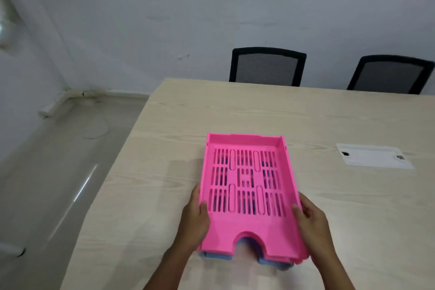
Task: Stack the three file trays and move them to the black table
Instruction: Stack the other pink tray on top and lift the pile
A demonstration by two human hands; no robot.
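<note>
A pink slotted file tray lies on top of a stack near the front of the light wooden table. Under its front edge a blue tray shows; whether a third tray lies between them I cannot tell. My left hand grips the stack's left side, thumb over the pink rim. My right hand grips the right side the same way. The black table is out of view.
Two black mesh-backed chairs stand at the table's far edge. A white cable cover plate is set into the tabletop to the right. Grey floor and a white wall lie to the left.
</note>
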